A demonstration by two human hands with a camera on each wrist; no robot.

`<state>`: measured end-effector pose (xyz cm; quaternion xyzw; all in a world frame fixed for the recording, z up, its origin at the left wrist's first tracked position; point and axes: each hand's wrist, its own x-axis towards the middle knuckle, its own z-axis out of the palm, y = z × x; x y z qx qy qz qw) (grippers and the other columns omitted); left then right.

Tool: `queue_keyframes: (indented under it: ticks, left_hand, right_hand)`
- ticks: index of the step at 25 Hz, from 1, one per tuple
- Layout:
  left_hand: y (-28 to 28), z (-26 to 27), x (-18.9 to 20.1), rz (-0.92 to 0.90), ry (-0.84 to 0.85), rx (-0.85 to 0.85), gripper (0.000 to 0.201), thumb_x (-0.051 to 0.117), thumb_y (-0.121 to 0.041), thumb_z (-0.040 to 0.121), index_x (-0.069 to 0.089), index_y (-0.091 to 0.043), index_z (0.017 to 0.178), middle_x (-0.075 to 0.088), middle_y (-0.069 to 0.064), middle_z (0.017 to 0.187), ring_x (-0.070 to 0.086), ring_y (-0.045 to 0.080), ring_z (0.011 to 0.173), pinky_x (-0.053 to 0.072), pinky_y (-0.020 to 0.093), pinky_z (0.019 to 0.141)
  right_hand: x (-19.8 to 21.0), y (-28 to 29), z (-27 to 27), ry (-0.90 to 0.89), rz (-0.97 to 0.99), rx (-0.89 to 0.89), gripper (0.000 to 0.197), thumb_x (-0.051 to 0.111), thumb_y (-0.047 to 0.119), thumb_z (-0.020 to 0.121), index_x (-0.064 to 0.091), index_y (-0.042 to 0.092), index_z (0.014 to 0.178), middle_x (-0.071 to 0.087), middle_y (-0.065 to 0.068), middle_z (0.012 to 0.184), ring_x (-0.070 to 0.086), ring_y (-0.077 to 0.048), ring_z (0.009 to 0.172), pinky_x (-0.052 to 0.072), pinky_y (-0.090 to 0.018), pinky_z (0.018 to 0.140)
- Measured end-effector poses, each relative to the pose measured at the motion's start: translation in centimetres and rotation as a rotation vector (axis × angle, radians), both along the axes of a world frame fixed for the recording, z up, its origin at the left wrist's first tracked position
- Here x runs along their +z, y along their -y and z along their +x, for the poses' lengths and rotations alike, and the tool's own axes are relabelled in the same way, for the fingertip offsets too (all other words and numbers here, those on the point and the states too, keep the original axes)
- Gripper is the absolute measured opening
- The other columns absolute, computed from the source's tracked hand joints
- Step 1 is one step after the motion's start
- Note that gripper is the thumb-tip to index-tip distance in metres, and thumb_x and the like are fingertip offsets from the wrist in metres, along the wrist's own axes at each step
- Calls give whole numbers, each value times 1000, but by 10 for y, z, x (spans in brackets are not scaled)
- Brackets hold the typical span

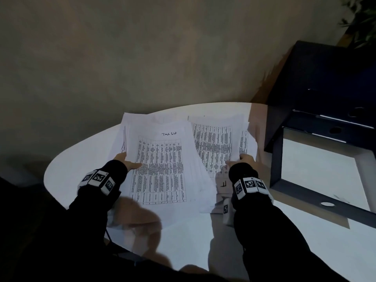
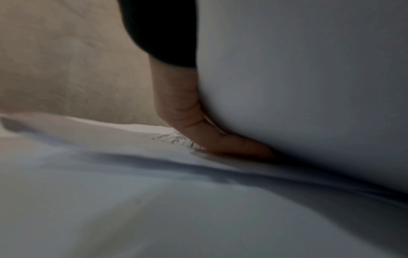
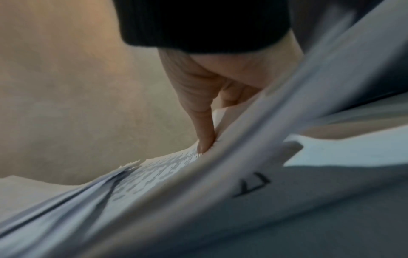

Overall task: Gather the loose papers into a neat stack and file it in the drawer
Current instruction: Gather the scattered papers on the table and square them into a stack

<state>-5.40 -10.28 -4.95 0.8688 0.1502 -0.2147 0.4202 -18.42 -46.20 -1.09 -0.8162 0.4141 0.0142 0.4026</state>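
Loose printed sheets lie fanned in two overlapping piles on a white rounded table (image 1: 81, 159). The left pile (image 1: 162, 159) carries a table sheet with a handwritten heading on top. My left hand (image 1: 130, 162) grips that pile's left edge, thumb on top, fingers (image 2: 198, 139) underneath lifted paper (image 2: 298, 87). My right hand (image 1: 241, 160) holds the right pile (image 1: 213, 143) at its right edge, thumb on the print. In the right wrist view a finger (image 3: 205, 136) presses against raised sheets (image 3: 243, 165). The open drawer (image 1: 317, 165), pale inside, sits at the right.
The drawer belongs to a black cabinet (image 1: 325, 82) standing right of the table. A sheet marked with a letter (image 1: 223, 184) lies under my right wrist. A plant (image 1: 362, 21) shows at the top right corner. Beige floor surrounds the table.
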Motion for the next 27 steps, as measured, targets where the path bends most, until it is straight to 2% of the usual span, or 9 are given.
queue_keyframes:
  ticks: [5, 9, 10, 11, 15, 18, 21, 24, 27]
  left_hand:
    - [-15, -23, 16, -1, -4, 126, 91, 76, -17, 78, 22, 0, 150, 28, 17, 156, 33, 34, 141, 28, 44, 117]
    - [-12, -33, 19, -69, 22, 205, 80, 65, -21, 89, 19, 4, 150, 25, 21, 156, 30, 36, 143, 26, 42, 118]
    - [-10, -35, 23, -112, 20, 224, 79, 63, -32, 89, 26, 4, 148, 31, 23, 153, 35, 37, 140, 28, 44, 117]
    - [-10, -33, 24, -159, 8, 242, 86, 60, -52, 84, 33, 2, 146, 37, 22, 151, 39, 38, 136, 29, 46, 115]
    - [-26, 4, -23, -383, -61, 359, 126, 51, -97, 37, 44, -30, 143, 43, 4, 150, 44, 29, 135, 29, 50, 114]
    - [10, -33, 27, -304, -17, 296, 129, 71, -81, 39, 43, -9, 142, 53, 9, 140, 51, 32, 128, 37, 45, 111]
    - [26, -46, 39, -185, 8, 268, 107, 84, -56, 55, 45, 0, 138, 58, 16, 131, 56, 33, 122, 45, 43, 105]
    - [26, -38, 29, -97, 24, 234, 109, 95, -33, 39, 51, -3, 134, 62, 15, 130, 59, 33, 119, 46, 45, 105]
    - [21, -28, 22, 6, -5, 173, 86, 82, -7, 69, 39, 0, 143, 50, 19, 143, 49, 35, 130, 39, 44, 110]
  right_hand:
    - [52, -6, -1, 530, -274, -385, 27, 50, 19, 96, 58, 5, 118, 68, -27, 104, 65, -35, 100, 52, -35, 82]
    - [105, -28, 1, 963, 97, -422, 32, 50, 20, 97, 60, -10, 106, 49, -9, 73, 60, -28, 71, 47, -20, 63]
    - [105, -37, 4, 869, 202, -334, 29, 49, 20, 97, 61, -7, 98, 38, -4, 110, 58, -32, 72, 43, -17, 61]
    - [99, -45, 6, 718, 235, -216, 26, 50, 22, 97, 59, 0, 86, 40, 2, 70, 58, -31, 74, 39, -18, 62]
    - [50, -75, 10, 254, 286, 136, 30, 50, 22, 97, 57, -7, 101, 57, -10, 82, 58, -23, 77, 49, -22, 62]
    - [29, -80, 10, -13, 82, 315, 41, 56, 42, 91, 58, 3, 104, 58, -17, 104, 58, -26, 98, 45, -33, 81]
    - [16, -50, 12, -136, -249, 8, 80, 59, 51, 85, 29, 5, 143, 27, -22, 149, 27, -39, 137, 28, -51, 111]
    - [11, -26, 7, -91, -172, -288, 107, 70, 48, 78, 4, 6, 150, 27, -25, 148, 32, -41, 134, 29, -51, 109]
    - [10, -15, 2, -154, -118, -137, 87, 63, 37, 88, 10, 6, 150, 37, -22, 145, 41, -38, 130, 34, -46, 107]
